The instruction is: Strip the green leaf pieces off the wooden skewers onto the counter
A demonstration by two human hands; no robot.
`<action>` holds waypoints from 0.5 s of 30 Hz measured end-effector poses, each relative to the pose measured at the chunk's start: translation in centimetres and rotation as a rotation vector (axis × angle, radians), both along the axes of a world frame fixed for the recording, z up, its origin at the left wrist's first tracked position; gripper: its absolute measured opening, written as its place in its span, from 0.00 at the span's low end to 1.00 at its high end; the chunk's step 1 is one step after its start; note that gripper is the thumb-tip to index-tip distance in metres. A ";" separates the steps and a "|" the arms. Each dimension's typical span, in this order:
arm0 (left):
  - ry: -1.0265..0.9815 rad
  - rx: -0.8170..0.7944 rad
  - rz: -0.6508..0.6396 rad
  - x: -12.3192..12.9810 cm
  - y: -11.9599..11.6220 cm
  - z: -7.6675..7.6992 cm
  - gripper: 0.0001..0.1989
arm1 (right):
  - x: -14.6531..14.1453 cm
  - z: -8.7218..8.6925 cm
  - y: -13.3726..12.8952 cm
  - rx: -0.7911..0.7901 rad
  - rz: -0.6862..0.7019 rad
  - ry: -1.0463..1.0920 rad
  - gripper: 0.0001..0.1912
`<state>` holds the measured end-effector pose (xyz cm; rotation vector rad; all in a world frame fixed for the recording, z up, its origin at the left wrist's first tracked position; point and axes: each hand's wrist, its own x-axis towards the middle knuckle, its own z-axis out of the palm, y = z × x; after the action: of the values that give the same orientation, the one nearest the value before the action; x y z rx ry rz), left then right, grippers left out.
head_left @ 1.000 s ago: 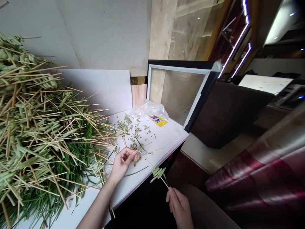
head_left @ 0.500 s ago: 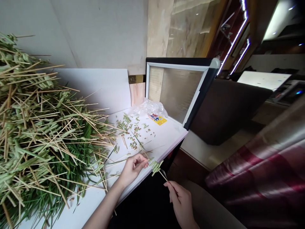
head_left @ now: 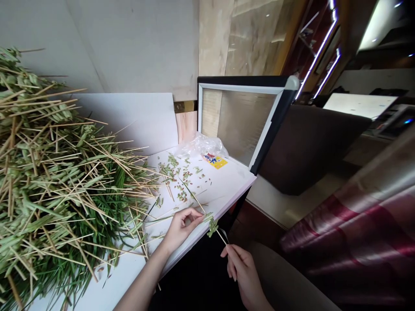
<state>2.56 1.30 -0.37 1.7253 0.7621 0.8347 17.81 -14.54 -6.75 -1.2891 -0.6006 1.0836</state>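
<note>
The right hand (head_left: 243, 272) pinches a thin wooden stick (head_left: 221, 236) with green leaf bits (head_left: 212, 227) near the middle, and the left hand (head_left: 181, 229) pinches close by. A big pile of green-and-tan sticks (head_left: 55, 181) sits at left, so many are left — lots!

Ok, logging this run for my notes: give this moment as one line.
left hand: touching leaf blade | right hand: holding bamboo skewer | near: heap of leafy skewers
</note>
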 end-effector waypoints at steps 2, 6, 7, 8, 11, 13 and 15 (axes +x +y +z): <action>-0.010 0.001 -0.010 0.0 0.2 0.1 0.14 | 0.1 -0.1 0.0 0.009 -0.021 0.040 0.27; -0.017 -0.034 -0.037 0.2 0.7 1.3 0.18 | 0.1 0.6 0.0 0.090 -0.010 0.294 0.25; 0.027 -0.025 -0.058 0.3 0.6 1.9 0.20 | 0.1 1.0 -0.1 0.114 0.014 0.372 0.24; 0.091 -0.002 -0.081 0.4 0.3 2.5 0.21 | 0.1 1.3 0.0 0.130 0.043 0.447 0.24; 0.279 0.086 -0.149 0.7 -1.7 4.3 0.22 | 0.2 2.2 0.1 0.149 0.101 0.602 0.21; 0.324 0.095 -0.156 0.8 -3.9 4.7 0.23 | 0.0 2.2 0.2 0.165 0.117 0.617 0.20; 0.327 0.072 -0.098 0.7 -6.4 3.8 0.22 | -0.1 1.6 0.5 0.185 0.099 0.555 0.21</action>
<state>3.31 -5.13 3.39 1.9753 0.8634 0.5244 17.69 -14.04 -5.17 -0.7543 -0.3331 1.3641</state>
